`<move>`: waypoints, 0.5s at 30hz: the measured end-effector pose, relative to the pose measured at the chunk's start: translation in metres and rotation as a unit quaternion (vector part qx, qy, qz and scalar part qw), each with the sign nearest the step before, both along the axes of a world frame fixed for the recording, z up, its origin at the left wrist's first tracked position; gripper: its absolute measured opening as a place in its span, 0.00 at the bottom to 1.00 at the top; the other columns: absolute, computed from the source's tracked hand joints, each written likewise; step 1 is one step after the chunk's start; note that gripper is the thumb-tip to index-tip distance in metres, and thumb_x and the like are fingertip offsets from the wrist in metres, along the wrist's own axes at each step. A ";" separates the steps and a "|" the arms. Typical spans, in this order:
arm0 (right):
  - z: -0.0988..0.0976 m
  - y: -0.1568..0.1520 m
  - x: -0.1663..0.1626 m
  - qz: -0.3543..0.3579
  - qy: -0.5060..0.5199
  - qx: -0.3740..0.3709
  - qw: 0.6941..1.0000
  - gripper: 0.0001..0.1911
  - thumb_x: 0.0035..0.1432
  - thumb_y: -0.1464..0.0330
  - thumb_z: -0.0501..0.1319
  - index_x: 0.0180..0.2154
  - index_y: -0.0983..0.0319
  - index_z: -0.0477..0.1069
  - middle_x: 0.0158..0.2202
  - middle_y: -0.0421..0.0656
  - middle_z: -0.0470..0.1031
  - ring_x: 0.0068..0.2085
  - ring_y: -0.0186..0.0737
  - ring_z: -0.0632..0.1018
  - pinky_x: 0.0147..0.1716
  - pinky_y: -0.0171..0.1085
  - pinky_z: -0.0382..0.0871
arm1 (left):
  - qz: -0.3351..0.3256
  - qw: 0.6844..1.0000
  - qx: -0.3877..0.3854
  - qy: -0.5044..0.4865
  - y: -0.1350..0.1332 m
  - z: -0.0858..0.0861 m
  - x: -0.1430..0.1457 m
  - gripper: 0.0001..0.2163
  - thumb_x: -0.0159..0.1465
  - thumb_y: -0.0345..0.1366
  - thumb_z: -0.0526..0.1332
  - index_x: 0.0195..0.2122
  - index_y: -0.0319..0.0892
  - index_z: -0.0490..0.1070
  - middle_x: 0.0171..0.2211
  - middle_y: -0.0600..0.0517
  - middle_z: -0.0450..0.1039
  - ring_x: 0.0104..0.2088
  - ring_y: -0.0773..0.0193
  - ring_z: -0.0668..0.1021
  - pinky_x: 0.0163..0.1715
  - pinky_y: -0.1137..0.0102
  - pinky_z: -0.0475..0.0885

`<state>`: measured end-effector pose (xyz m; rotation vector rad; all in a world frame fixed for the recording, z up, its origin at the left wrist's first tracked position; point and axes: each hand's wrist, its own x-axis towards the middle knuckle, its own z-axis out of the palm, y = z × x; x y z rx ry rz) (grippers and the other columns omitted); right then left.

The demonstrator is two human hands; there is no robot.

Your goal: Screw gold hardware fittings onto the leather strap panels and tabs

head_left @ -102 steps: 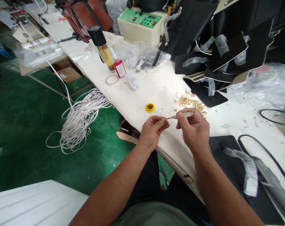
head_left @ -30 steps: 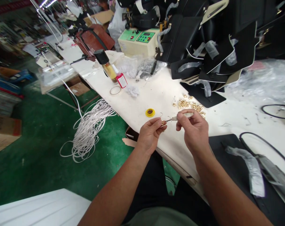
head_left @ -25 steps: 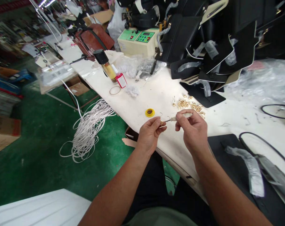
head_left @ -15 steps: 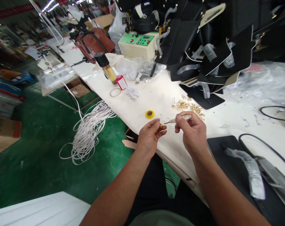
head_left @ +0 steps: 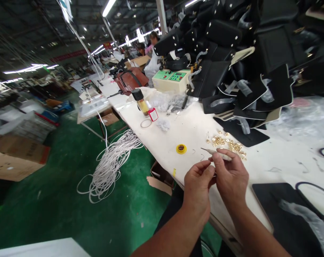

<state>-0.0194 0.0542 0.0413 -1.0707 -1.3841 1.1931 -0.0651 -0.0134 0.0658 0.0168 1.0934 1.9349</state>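
Observation:
My left hand and my right hand meet fingertip to fingertip over the near edge of the white worktable. The right hand is closed on a thin pointed tool whose tip points left. The left hand's fingers are pinched together; the small piece they hold is hidden. A pile of small gold metal fittings lies just beyond the hands. A yellow cap sits to the left of them.
A brown bottle with a black cap, a red-labelled bottle and a green-panel machine stand further back. Black bag panels pile up at the right. White cord lies coiled on the green floor. People work in the distance.
The head has lifted, showing more of the hall. My hands have come together; the tool tip now points past the left fingers instead of at the gold piece.

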 end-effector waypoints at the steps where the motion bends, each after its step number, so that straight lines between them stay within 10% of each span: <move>1: 0.001 0.001 0.001 -0.001 -0.002 0.003 1.000 0.19 0.60 0.53 0.69 0.47 0.58 0.79 0.36 0.45 0.83 0.36 0.46 0.84 0.38 0.44 0.77 | -0.008 1.000 0.003 0.003 -0.001 0.001 0.001 0.18 0.49 0.40 0.80 0.39 0.40 0.82 0.41 0.45 0.83 0.40 0.58 0.83 0.43 0.65 0.77; 15: 0.014 0.000 0.000 0.025 0.067 -0.063 0.995 0.21 0.59 0.53 0.69 0.47 0.61 0.79 0.24 0.39 0.78 0.25 0.37 0.77 0.24 0.34 0.72 | -0.078 0.987 -0.039 0.132 -0.018 0.001 -0.004 0.13 0.54 0.38 0.77 0.38 0.40 0.81 0.37 0.49 0.82 0.35 0.64 0.79 0.35 0.71 0.76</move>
